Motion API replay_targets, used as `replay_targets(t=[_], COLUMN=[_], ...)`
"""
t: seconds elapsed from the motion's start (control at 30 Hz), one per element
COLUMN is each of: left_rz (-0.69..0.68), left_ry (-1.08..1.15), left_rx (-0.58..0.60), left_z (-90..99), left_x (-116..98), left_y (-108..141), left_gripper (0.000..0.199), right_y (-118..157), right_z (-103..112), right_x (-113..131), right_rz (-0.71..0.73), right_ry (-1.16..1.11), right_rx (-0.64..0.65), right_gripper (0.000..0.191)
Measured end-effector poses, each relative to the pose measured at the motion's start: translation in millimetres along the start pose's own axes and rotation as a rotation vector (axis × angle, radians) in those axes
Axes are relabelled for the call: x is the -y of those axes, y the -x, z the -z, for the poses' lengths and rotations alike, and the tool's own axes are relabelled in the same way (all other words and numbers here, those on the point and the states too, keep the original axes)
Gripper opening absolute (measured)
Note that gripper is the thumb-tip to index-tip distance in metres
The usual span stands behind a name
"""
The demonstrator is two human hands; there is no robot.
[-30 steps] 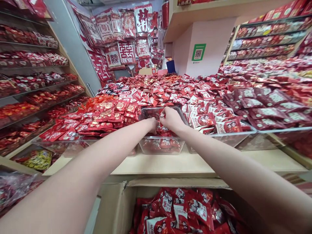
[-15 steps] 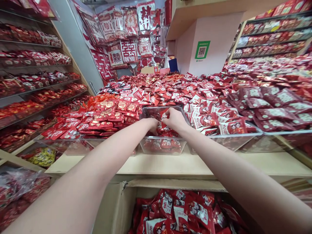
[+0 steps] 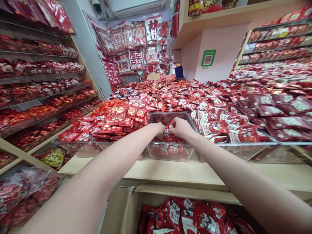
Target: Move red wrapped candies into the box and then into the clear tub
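Both my hands reach into a clear plastic bin (image 3: pixel 170 153) on the shelf. It holds a low layer of small red candy packets, seen through its front wall. My right hand (image 3: pixel 182 127) pinches a red candy packet (image 3: pixel 167 132) with dark and white print between thumb and fingers, inside the bin. Just left of that packet, my left hand (image 3: pixel 159 130) has its fingers curled down into the bin. Its fingertips are hidden, so what they grip cannot be made out.
Heaped candy packets (image 3: pixel 119 118) lie left of the bin, and white-and-red packets (image 3: pixel 214 126) fill the bin at right. Dark red packets (image 3: pixel 290 120) are farther right. Below the shelf edge, an open cardboard box (image 3: pixel 122 208) holds larger red packets. Stocked shelves (image 3: pixel 41 73) line the left.
The view has tilted up and shifted, so the scene sits lower and further right. My left hand has come closer to the packet that my right hand keeps holding.
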State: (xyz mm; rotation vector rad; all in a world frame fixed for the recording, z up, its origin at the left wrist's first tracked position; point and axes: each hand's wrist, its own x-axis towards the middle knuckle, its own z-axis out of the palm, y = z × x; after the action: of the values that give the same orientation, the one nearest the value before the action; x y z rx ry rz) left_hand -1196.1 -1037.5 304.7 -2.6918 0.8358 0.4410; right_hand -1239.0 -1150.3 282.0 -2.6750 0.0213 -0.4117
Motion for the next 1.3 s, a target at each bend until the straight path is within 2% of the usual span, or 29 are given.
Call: replay_targets(t=[0.13, 0.33, 0.43, 0.6, 0.7, 0.8, 0.87, 0.97, 1.03, 1.13, 1.2, 1.3], left_rz=[0.044, 0.086, 0.108, 0.176, 0.161, 0.104, 0.038, -0.075, -0.122, -0.165, -0.231, -0.326], left_ry=[0.026, 0.093, 0.181, 0.471, 0.747, 1.06, 1.267, 1.549, 1.703, 1.892, 1.989, 1.967], left_rx=[0.024, 0.033, -0.008, -0.246, -0.447, -0.642, -0.736, -0.82, -0.859, -0.884, -0.845, -0.679], left_z=[0.4, 4.9, 8.8, 12.0, 12.0, 9.3, 4.5, -8.0, -18.5, -35.1, -46.8, -67.9], left_x=[-2, -5, -8, -12, -14, -16, -19, -30, -40, -56, -66, -77], left_y=[5, 10, 14, 22, 27, 34, 42, 56, 67, 87, 103, 128], left_gripper=[0.082, 0.032, 0.023, 0.026, 0.033, 0.036, 0.033, 0.028, 0.027, 0.027, 0.026, 0.025], right_y=[1, 1, 1, -1, -3, 3, 14, 40, 60, 90, 111, 143], right_z=[0, 4, 4, 0, 0, 9, 18, 30, 34, 34, 31, 23], right_x=[0, 0, 0, -3, -4, 0, 5, 12, 16, 19, 17, 8], right_rz=[-0.003, -0.032, -0.016, 0.011, 0.067, 0.094, 0.085, 0.043, -0.012, -0.072, -0.083, -0.097], right_ry=[0.002, -0.005, -0.024, -0.118, -0.327, -0.608, -0.834, -1.159, -1.256, -1.266, -1.288, -1.305], right_rx=[0.006, -0.021, -0.043, -0.11, -0.194, -0.235, -0.194, -0.062, -0.016, -0.031, -0.041, 0.022], right_gripper=[0.019, 0.024, 0.026, 0.031, 0.035, 0.034, 0.034, 0.031, 0.027, 0.025, 0.021, 0.016])
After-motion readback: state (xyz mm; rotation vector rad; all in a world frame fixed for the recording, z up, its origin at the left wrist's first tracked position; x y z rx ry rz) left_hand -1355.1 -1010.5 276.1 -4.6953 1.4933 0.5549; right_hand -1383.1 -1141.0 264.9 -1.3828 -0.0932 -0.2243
